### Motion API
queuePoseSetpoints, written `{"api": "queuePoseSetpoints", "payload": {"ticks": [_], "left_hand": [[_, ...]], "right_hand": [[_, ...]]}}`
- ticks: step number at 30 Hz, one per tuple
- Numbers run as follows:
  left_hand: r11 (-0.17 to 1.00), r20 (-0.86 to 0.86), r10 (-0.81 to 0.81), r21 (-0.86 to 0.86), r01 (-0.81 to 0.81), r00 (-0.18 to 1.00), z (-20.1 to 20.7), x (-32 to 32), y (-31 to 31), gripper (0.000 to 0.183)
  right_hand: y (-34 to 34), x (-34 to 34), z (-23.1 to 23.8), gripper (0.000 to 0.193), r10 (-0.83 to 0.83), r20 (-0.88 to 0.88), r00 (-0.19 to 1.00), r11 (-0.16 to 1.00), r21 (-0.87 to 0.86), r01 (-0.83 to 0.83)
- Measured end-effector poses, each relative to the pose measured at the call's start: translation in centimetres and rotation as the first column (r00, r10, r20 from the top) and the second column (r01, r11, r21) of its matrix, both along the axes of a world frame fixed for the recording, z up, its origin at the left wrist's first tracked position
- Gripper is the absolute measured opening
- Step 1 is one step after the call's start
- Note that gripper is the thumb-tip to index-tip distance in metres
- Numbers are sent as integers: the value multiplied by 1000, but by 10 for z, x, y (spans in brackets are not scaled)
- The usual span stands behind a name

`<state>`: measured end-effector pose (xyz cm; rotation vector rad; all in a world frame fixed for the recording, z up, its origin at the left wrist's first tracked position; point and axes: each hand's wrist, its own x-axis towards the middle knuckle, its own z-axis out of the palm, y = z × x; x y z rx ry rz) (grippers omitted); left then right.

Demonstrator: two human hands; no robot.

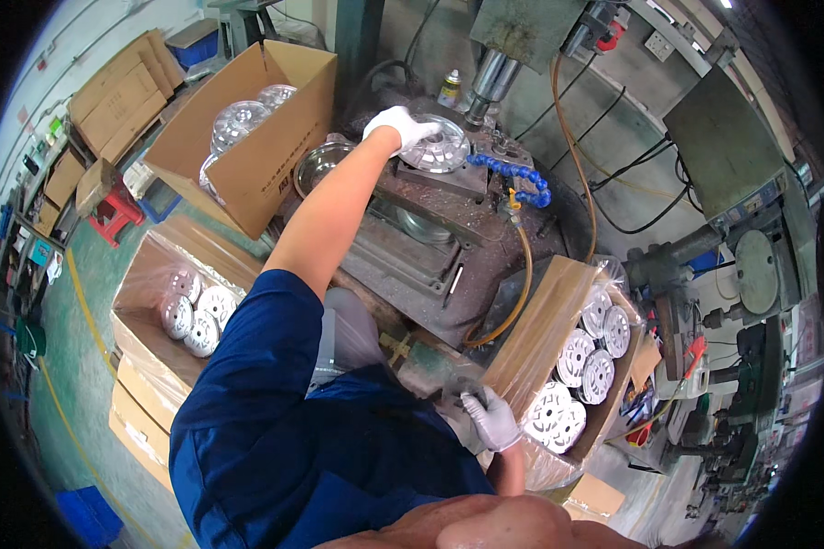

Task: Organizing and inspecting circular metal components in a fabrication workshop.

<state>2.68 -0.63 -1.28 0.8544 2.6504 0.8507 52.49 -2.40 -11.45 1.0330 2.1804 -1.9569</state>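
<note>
Left hand (399,126), in a white glove, is stretched far forward at the end of a bare forearm and lies on the rim of a round silver cast-metal disc (438,146), its fingers curled over the near-left edge; whether they grip the rim or only rest on it cannot be told from the head view. The disc lies flat on the fixture of a drill press (449,206), just beside and below the steel spindle (492,80), with a blue segmented coolant hose (513,174) curving along its right side. The disc lies to the right of the left hand, face up, so its axis points upward toward the spindle. Right hand (491,416), also in a white glove, is held low near the body, its fingers drawn together on the clear plastic liner at the near corner of a cardboard box (545,320) that holds white ribbed discs (581,361) standing on edge. The left hand is the one at the disc on the press; the right hand is well apart from it. To the left stand two more open cartons, one with white discs (190,311) and one with silver discs (243,119) in plastic film.
</note>
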Motion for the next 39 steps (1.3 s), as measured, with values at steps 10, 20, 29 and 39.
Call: {"api": "queuePoseSetpoints", "payload": {"ticks": [10,20,29,39], "left_hand": [[999,10,5,-39,-4,1000,-4,-4,1,86],[1000,-63,16,20,-15,998,-14,-6,2,89],[1000,-53,5,18,-4,999,-15,-10,6,84],[1000,27,-17,-16,18,999,-12,-11,6,88]], "right_hand": [[8,-11,-1,35,38,-60,997,998,46,-36],[10,-4,2,35,33,-9,999,992,123,-32],[4,6,-8,36,-49,-82,995,998,34,52],[3,8,0,35,-35,-92,995,998,54,40]]}}
